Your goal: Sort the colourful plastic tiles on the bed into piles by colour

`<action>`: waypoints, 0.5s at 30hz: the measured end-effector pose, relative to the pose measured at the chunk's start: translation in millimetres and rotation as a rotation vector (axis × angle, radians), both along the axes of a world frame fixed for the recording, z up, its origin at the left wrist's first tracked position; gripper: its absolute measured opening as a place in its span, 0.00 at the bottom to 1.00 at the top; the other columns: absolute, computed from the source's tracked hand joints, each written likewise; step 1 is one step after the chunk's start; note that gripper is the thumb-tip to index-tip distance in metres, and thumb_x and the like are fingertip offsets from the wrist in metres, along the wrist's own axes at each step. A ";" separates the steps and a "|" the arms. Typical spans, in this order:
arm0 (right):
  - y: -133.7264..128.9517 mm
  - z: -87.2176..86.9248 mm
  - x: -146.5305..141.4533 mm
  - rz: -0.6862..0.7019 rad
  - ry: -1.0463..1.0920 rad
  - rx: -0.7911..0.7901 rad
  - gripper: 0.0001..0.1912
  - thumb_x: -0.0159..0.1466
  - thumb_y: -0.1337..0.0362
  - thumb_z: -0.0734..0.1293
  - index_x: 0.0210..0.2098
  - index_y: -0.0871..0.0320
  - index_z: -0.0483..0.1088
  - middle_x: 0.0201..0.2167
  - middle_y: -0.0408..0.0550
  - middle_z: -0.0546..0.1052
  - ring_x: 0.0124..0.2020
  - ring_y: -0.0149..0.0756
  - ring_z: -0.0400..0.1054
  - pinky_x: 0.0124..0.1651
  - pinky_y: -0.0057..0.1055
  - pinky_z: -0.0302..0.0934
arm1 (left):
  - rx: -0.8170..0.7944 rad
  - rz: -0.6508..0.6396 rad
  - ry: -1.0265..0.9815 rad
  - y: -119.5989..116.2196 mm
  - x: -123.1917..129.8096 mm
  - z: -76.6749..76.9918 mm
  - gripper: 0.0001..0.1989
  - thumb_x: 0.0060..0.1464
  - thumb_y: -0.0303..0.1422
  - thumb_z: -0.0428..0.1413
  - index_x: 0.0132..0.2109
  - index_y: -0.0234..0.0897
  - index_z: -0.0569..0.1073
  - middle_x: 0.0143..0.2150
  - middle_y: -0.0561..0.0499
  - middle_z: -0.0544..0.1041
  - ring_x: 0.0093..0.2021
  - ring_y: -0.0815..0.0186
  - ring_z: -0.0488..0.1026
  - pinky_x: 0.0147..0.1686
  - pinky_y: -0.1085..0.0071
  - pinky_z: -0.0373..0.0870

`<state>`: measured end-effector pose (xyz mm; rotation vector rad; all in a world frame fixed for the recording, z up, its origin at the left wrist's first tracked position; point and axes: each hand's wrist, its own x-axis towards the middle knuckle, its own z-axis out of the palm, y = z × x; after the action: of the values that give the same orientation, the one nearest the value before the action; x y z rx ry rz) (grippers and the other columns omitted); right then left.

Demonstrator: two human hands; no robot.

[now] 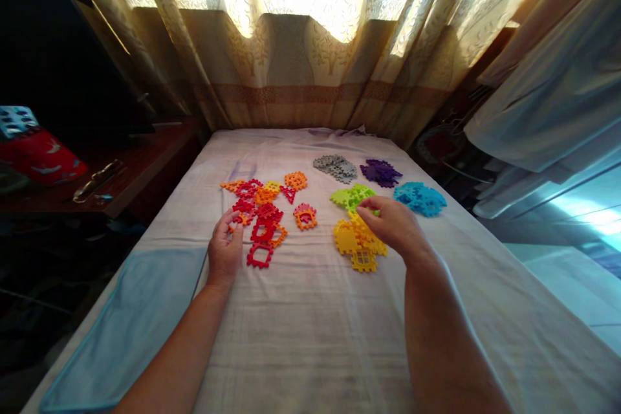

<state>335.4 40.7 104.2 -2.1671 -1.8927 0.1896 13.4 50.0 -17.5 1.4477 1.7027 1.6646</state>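
Observation:
My left hand (226,251) rests by the left edge of a mixed heap of red interlocking plastic pieces (262,230) and orange interlocking plastic pieces (266,195). Its fingers are bent, with a gap between thumb and forefinger where a bit of orange shows. Over the yellow interlocking pieces (346,240), my right hand (392,222) has its fingertips drawn together; whatever they hold is hidden. Just beyond those fingertips lies a lime-green pile (351,196). A small orange-and-red frame piece (305,216) sits apart, between the two hands.
Farther back are a grey pile (336,168) and a purple pile (381,172), with a blue pile (420,198) at the right. Everything lies on a pale sheet (301,336). A blue cloth (140,310) covers the left edge; a curtain (310,71) hangs behind.

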 end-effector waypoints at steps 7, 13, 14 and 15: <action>54.1 -7.7 -95.6 0.339 0.009 -0.016 0.15 0.66 0.59 0.61 0.46 0.51 0.78 0.47 0.48 0.80 0.48 0.41 0.73 0.47 0.32 0.63 | -0.002 -0.011 -0.014 -0.7 0.1 -1.2 0.16 0.56 0.35 0.54 0.51 0.39 0.76 0.59 0.44 0.74 0.62 0.60 0.69 0.65 0.60 0.60; 130.1 -25.6 -146.5 0.402 -0.031 -0.108 0.20 0.67 0.64 0.60 0.55 0.49 0.73 0.56 0.46 0.77 0.56 0.39 0.69 0.55 0.32 0.62 | -0.001 -0.009 -0.012 -2.3 1.2 -2.0 0.15 0.58 0.34 0.54 0.51 0.39 0.75 0.59 0.45 0.74 0.61 0.61 0.69 0.65 0.60 0.60; 139.3 -28.0 -151.4 0.395 -0.051 -0.125 0.21 0.67 0.64 0.60 0.57 0.48 0.72 0.57 0.46 0.76 0.57 0.39 0.69 0.56 0.33 0.61 | -0.001 -0.011 -0.013 -2.3 1.3 -2.8 0.15 0.58 0.34 0.54 0.51 0.40 0.75 0.59 0.45 0.74 0.61 0.61 0.69 0.65 0.61 0.60; 147.0 -30.2 -155.8 0.388 -0.078 -0.146 0.22 0.67 0.64 0.60 0.59 0.48 0.71 0.58 0.47 0.75 0.58 0.40 0.68 0.57 0.34 0.61 | 0.001 -0.014 -0.013 -2.2 1.5 -3.7 0.15 0.58 0.34 0.54 0.51 0.40 0.75 0.59 0.45 0.74 0.61 0.61 0.69 0.65 0.60 0.61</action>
<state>179.5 187.7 74.0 -1.8919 -2.3999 0.3290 14.9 47.8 -21.2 1.4428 1.6811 1.6643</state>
